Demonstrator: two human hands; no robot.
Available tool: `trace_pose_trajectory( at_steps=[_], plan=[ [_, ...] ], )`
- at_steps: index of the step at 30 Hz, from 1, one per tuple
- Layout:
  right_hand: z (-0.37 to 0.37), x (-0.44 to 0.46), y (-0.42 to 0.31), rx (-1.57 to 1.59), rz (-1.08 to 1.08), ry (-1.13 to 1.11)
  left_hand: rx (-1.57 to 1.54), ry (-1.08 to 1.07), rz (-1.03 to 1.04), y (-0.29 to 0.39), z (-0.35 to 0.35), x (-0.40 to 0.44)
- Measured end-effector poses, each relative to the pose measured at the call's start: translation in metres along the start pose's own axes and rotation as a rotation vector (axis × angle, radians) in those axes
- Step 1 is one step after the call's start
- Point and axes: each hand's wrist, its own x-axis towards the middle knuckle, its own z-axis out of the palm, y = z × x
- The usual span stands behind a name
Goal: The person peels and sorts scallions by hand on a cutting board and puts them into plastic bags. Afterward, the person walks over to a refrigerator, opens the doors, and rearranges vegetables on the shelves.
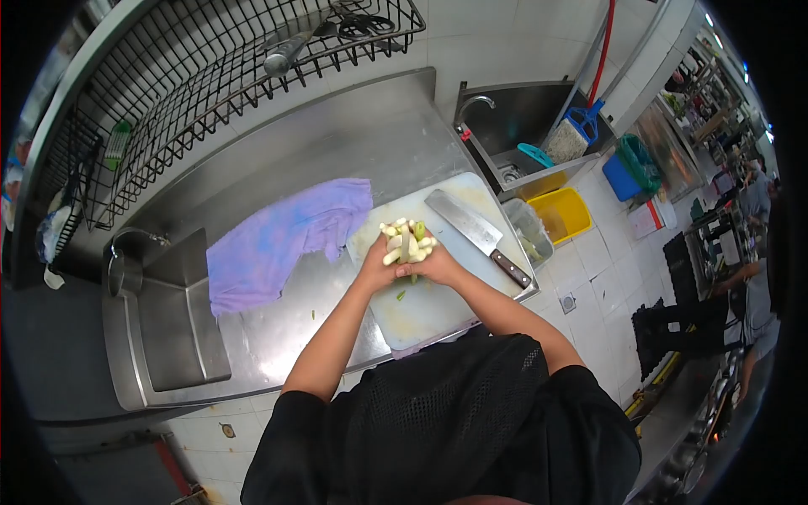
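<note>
In the head view, my left hand (378,266) and my right hand (437,263) are cupped together around a bunch of cut, pale white-green vegetable stalks (407,241). The bunch is held above the white cutting board (429,313), and its exact kind is hard to make out. The fingers are partly hidden behind the stalks. To the right of my hands a cleaver (475,229) with a brown riveted handle lies slantwise on the board. Small green scraps (401,295) rest on the board just below my hands.
A purple cloth (286,240) lies on the steel counter (383,114), left of the board. Sinks stand at the left (181,328) and upper right (513,118). A clear bin (528,227) and yellow bin (562,212) sit beyond the board's right edge. A wire rack (219,76) hangs above. Another person (757,295) stands far right.
</note>
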Motion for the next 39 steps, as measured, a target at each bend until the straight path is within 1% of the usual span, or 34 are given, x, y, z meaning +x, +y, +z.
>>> trace_pose_trajectory(
  at_steps=[1,3,4,5,6,7,8,9,11,12,13,14,15,16,17,19,20,21,22,23,24,25,27,28,30,32,33,34,35,36,38,39],
  plan=[
    [-0.003,0.003,0.003,-0.005,0.132,-0.007,0.005,0.003,0.009,-0.005,0.004,0.000],
    [-0.008,0.012,-0.004,-0.025,0.076,-0.015,-0.094,0.079,-0.037,-0.002,0.007,0.010],
    [-0.008,0.013,-0.010,-0.056,0.070,0.002,0.023,0.090,-0.012,0.003,0.003,0.012],
    [-0.007,0.013,-0.014,-0.085,0.068,0.018,0.021,0.091,-0.019,0.008,0.001,0.013],
    [-0.007,0.017,-0.025,-0.038,0.054,-0.036,0.028,0.081,-0.020,0.021,-0.003,0.017],
    [-0.005,0.020,-0.035,-0.037,0.058,-0.039,0.035,0.072,-0.022,0.037,-0.006,0.021],
    [-0.001,0.023,-0.044,0.082,0.053,-0.009,0.117,0.056,-0.106,0.060,-0.009,0.024],
    [0.003,0.025,-0.052,0.202,0.050,0.022,0.114,0.060,-0.113,0.065,-0.011,0.029],
    [0.006,0.027,-0.054,0.193,0.077,0.038,0.230,0.076,-0.188,0.069,-0.015,0.035],
    [0.007,0.028,-0.051,0.343,0.187,0.052,0.307,0.136,-0.188,0.061,-0.014,0.036],
    [0.007,0.028,-0.050,0.491,0.293,0.067,0.311,0.132,-0.187,0.055,-0.015,0.037],
    [0.011,0.026,-0.047,0.545,0.356,0.098,0.155,0.039,-0.241,0.049,-0.016,0.039],
    [0.011,0.027,-0.037,0.543,0.351,0.099,-0.001,-0.052,-0.292,0.043,-0.017,0.042],
    [0.011,0.028,-0.020,0.580,0.404,0.100,-0.014,-0.067,-0.366,0.028,-0.018,0.044],
    [0.009,0.029,-0.004,0.618,0.457,0.101,-0.012,-0.068,-0.365,0.012,-0.018,0.044],
    [0.007,0.028,0.002,0.633,0.494,0.128,0.190,-0.057,-0.601,0.004,-0.016,0.045],
    [0.005,0.026,0.005,0.672,0.505,0.138,0.257,-0.049,-0.624,-0.001,-0.014,0.045],
    [0.005,0.022,0.002,0.714,0.518,0.150,0.256,-0.062,-0.631,-0.008,-0.012,0.046],
    [0.004,0.019,0.000,0.723,0.523,0.164,0.414,-0.037,-0.664,-0.015,-0.010,0.048],
    [0.002,0.017,-0.004,0.626,0.563,0.200,0.574,-0.013,-0.690,-0.021,-0.007,0.050],
    [0.000,0.015,-0.010,0.528,0.598,0.237,0.610,0.005,-0.714,0.007,-0.004,0.046],
    [-0.005,0.013,-0.010,0.535,0.593,0.252,0.615,-0.011,-0.708,0.003,-0.006,0.048],
    [-0.015,0.003,-0.008,0.561,0.608,0.205,0.599,-0.159,-0.600,-0.006,-0.012,0.049],
    [-0.020,-0.001,-0.006,0.566,0.603,0.214,0.730,-0.073,-0.662,-0.010,-0.008,0.048],
    [-0.026,-0.010,0.000,0.564,0.606,0.246,0.715,-0.059,-0.695,-0.009,-0.005,0.045],
    [-0.035,-0.017,0.006,0.575,0.605,0.218,0.716,-0.033,-0.750,-0.001,0.002,0.042],
    [-0.040,-0.020,0.007,0.578,0.606,0.189,0.731,-0.025,-0.747,0.005,0.007,0.039],
    [-0.044,-0.024,0.008,0.584,0.592,0.178,0.854,0.044,-0.746,0.010,0.013,0.037],
    [-0.048,-0.032,0.010,0.377,0.558,0.217,0.978,0.113,-0.744,0.015,0.020,0.035],
    [-0.052,-0.043,0.011,0.170,0.521,0.256,0.993,0.123,-0.744,0.021,0.029,0.035],
    [-0.079,-0.084,-0.011,0.404,0.398,0.052,1.076,0.364,-0.269,0.032,0.056,0.037],
    [-0.095,-0.107,-0.027,0.366,0.372,0.004,0.829,0.488,-0.017,0.055,0.090,0.041]
  ],
)
